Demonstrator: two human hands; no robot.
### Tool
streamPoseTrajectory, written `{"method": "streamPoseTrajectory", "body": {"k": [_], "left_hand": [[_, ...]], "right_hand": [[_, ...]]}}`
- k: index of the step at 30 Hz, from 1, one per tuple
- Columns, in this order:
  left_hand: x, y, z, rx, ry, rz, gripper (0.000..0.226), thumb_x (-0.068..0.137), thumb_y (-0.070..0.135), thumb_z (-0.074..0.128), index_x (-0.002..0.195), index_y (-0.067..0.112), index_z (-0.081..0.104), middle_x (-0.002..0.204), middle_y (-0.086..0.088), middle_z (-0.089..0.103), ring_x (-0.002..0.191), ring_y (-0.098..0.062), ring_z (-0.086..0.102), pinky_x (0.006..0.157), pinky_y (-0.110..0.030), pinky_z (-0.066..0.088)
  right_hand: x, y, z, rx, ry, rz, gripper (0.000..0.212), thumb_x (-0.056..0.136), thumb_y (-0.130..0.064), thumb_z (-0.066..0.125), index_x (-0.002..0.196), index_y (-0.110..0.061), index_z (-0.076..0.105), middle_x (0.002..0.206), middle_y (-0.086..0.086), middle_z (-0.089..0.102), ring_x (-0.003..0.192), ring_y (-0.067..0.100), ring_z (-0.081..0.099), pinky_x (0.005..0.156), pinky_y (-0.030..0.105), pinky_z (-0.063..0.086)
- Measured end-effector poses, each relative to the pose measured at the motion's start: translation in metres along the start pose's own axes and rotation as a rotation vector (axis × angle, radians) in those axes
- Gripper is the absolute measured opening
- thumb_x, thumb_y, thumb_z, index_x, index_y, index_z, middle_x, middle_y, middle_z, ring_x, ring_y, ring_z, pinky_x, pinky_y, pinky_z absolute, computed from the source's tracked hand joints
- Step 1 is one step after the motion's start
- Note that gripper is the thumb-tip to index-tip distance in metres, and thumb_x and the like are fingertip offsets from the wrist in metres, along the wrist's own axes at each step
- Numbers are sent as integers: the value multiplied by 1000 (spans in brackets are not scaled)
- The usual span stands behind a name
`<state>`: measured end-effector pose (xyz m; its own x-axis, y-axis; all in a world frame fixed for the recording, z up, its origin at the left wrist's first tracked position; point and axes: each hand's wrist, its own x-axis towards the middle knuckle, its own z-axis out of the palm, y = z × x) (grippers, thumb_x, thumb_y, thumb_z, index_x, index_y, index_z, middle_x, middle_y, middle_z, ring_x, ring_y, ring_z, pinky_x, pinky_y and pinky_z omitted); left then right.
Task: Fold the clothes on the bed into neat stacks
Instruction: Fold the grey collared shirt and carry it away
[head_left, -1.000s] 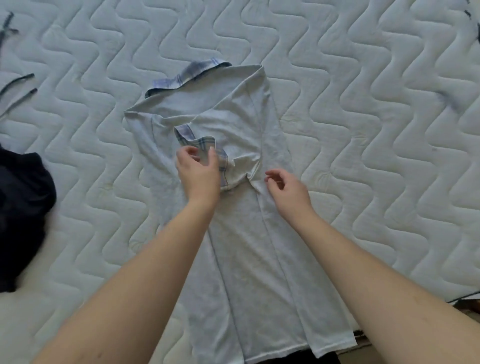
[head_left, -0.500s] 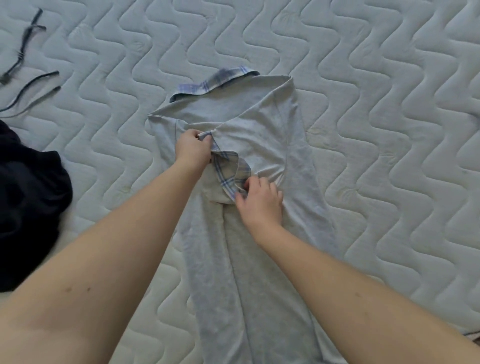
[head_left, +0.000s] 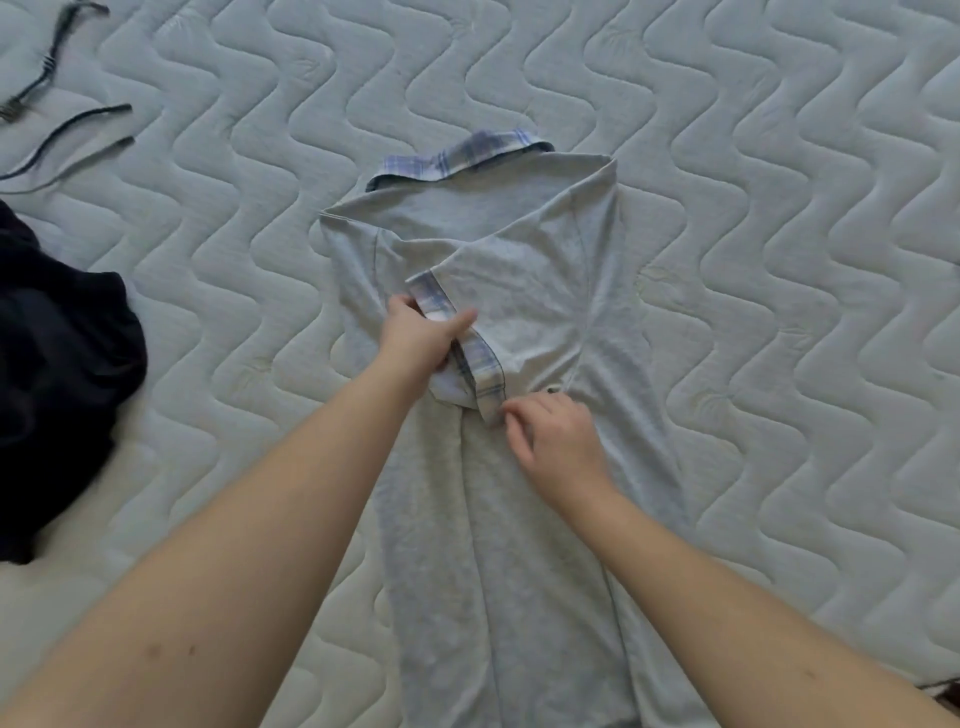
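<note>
Quilted pale mattress of the bed (head_left: 779, 156) fills the head view, wavy stitch lines all over. Only one view here.

Grey shirt (head_left: 519, 519) lies flat at centre, long axis running from near the camera away toward the plaid collar (head_left: 457, 156) at the far end. Both sides look already folded inward, so the body is a narrow strip. Right-side sleeve is laid across the chest; its plaid cuff (head_left: 478, 364) runs diagonally from upper left down to lower right.

Left hand (head_left: 421, 343) grips the upper part of the cuff, thumb on top across the plaid band, other fingers curled under the fabric. Right hand (head_left: 556, 436) is at the lower end of the cuff, fingertips bunched together and pinching or just touching the cuff corner; exact contact hard to tell. Both hands sit on the sleeve, each at one end of it, right hand nearer the camera.

Likely step: flattening the sleeve before a lengthwise fold. Next move probably needs the cuff pressed flat along the shirt axis; the hem lies toward the camera, behind both hands.

Dark garment (head_left: 57, 374) heaped at left edge, well apart from the shirt. Dark straps (head_left: 67, 124) at top left.
</note>
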<state>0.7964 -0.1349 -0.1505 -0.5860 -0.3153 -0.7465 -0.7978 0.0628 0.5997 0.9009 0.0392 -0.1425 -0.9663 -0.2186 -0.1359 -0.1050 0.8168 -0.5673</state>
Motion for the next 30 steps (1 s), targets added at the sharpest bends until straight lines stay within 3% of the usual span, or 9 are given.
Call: {"method": "streamPoseTrajectory", "body": {"k": [4, 8, 10, 12, 16, 18, 21, 24, 30], "left_hand": [[-7, -22, -1, -68, -216, -8, 108, 69, 11, 88, 147, 33, 16, 119, -5, 64, 103, -20, 68, 86, -42, 58], [-15, -36, 1, 78, -142, 93, 108, 78, 5, 77, 150, 45, 7, 102, -6, 68, 89, -18, 71, 75, -40, 61], [-21, -38, 2, 266, 24, 182, 101, 82, 7, 71, 153, 38, 6, 89, -4, 66, 80, -16, 67, 73, -31, 57], [-29, -35, 5, 319, 158, 281, 85, 85, 5, 60, 154, 29, 15, 101, -9, 62, 76, -17, 60, 70, -26, 52], [-36, -18, 15, 416, 332, 663, 44, 92, 8, 48, 136, 10, 46, 124, -13, 51, 109, -30, 53, 96, -45, 45], [-30, -4, 29, 517, 328, 795, 44, 93, 13, 43, 136, 10, 49, 133, -10, 53, 125, -28, 48, 107, -44, 35], [-9, 8, 53, 766, 222, 781, 52, 103, 32, 29, 154, 19, 27, 161, -2, 26, 150, -18, 15, 122, -39, 7], [18, -7, 62, 1006, 101, 737, 61, 103, 50, 14, 157, 26, -3, 165, 6, -10, 151, -12, -13, 121, -36, -10], [36, -27, 62, 1120, 216, 779, 67, 97, 55, 13, 157, 30, -3, 165, 3, -9, 151, -21, -12, 121, -41, -10]], "right_hand": [[18, 16, -8, 27, 130, 112, 42, 92, -18, 59, 133, -16, 56, 133, 3, 57, 122, 22, 50, 99, 35, 32], [47, 36, -10, -165, -67, 70, 63, 99, -36, 48, 155, -22, 23, 162, -2, 21, 149, 15, 17, 118, 36, 8], [56, 51, -8, -298, -208, 74, 63, 102, -47, 34, 157, -28, 10, 164, -6, 6, 151, 11, 2, 119, 34, -5], [60, 63, -7, -368, -268, 66, 62, 101, -53, 23, 156, -31, 5, 164, -8, -1, 150, 9, -3, 118, 32, -11], [65, 63, -13, -234, -96, 42, 61, 98, -45, 18, 155, -24, 20, 164, -3, 13, 150, 10, 6, 119, 30, -6], [80, 59, -14, -201, -8, 33, 59, 99, -37, 20, 156, -21, 20, 164, -3, 13, 150, 9, 6, 119, 28, -5], [112, 55, -10, -216, 2, 17, 57, 101, -32, 25, 156, -20, 15, 164, -3, 10, 148, 6, 2, 119, 24, -7], [138, 62, -1, -319, -100, -31, 59, 103, -36, 30, 156, -19, 10, 164, -1, 6, 150, 10, 1, 119, 27, -9], [175, 98, -16, -395, -59, 70, 66, 96, -54, 10, 157, -28, 4, 165, -5, 0, 150, 8, -3, 119, 31, -7]]}}
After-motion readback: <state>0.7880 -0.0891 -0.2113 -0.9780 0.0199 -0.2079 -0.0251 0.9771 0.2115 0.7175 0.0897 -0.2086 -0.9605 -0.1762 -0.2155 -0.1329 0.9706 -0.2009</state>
